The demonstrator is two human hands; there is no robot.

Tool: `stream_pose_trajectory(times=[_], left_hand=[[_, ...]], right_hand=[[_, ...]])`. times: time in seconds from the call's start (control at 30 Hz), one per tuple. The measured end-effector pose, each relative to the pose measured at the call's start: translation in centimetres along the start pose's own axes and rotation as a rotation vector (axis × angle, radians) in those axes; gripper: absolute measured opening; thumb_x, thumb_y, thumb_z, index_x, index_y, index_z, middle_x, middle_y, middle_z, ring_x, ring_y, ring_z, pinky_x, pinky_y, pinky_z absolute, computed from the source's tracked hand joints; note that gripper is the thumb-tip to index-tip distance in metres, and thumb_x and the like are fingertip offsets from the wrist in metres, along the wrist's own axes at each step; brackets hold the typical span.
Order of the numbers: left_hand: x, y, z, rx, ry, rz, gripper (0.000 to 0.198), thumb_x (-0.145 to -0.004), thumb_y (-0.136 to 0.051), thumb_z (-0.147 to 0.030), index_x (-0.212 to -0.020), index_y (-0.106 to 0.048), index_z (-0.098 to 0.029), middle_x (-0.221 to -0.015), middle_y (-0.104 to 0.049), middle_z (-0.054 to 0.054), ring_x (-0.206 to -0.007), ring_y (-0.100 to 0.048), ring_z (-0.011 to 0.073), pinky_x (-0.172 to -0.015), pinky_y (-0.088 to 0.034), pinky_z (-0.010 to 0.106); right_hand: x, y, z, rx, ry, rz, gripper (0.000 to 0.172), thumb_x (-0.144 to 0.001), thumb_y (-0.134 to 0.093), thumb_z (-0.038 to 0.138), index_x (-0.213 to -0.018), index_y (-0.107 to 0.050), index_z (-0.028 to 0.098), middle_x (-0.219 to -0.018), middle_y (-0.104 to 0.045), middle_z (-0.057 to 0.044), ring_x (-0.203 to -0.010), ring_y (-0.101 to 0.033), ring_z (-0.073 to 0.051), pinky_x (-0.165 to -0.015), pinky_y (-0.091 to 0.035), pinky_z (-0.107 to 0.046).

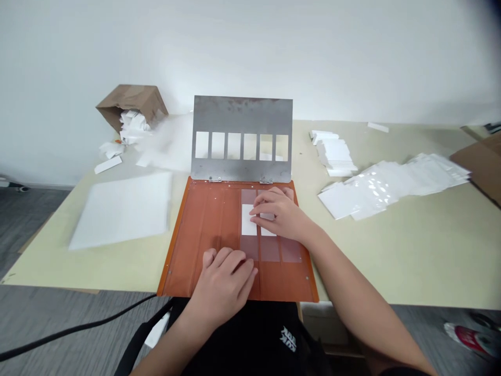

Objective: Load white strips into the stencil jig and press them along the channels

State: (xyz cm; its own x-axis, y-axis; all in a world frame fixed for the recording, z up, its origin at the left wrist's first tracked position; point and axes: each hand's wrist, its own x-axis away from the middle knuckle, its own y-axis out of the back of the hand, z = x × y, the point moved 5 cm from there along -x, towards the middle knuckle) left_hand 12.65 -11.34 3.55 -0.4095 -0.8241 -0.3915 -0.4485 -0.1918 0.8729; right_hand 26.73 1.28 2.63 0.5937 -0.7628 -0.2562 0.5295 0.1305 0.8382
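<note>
Bright, even light; glare on glossy white plastic sleeves right of the right hand's grip; frame edges blur.

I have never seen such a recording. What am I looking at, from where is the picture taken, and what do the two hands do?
No machine here: a person works with bare hands, and the single picture comes from a camera worn on the head, looking down. The left hand lies flat on an orange board, near its front edge. The right hand rests its fingertips on small white cards lying in the board's slots; neither hand grips anything. Behind, a metal plate with six windows stands up on hinges. On the table lie a white sheet at the left, a tipped cardboard box, a stack of white pieces and shiny clear bags at the right.
</note>
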Motion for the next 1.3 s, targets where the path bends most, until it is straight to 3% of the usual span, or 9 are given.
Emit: stream_pose_trajectory(times=[0.87,1.3], left_hand=[[0.5,-0.7,0.7,0.027,0.034,0.03,0.021,-0.097,-0.049,-0.027,-0.094,-0.068,-0.019,-0.086,-0.065,0.002,-0.079,-0.054,0.0178,-0.076,-0.028,0.037],[-0.7,-1.6,1.1,-0.199,0.132,0.212,0.043,-0.098,-0.045,-0.044,-0.13,-0.059,-0.018,-0.114,-0.064,0.011,-0.095,-0.056,0.0252,-0.082,-0.032,0.043]], right_hand=[[-0.1,-0.6,0.3,0.018,-0.003,0.039,0.015,-0.089,-0.065,0.03,-0.079,-0.076,0.026,-0.091,-0.068,-0.002,-0.091,-0.054,-0.019,-0.086,-0.021,-0.041],[-0.1,-0.1,1.0,0.034,0.006,0.061,0.029,-0.094,-0.055,0.032,-0.075,-0.075,0.025,-0.093,-0.068,-0.003,-0.089,-0.051,-0.019,-0.084,-0.021,-0.042]])
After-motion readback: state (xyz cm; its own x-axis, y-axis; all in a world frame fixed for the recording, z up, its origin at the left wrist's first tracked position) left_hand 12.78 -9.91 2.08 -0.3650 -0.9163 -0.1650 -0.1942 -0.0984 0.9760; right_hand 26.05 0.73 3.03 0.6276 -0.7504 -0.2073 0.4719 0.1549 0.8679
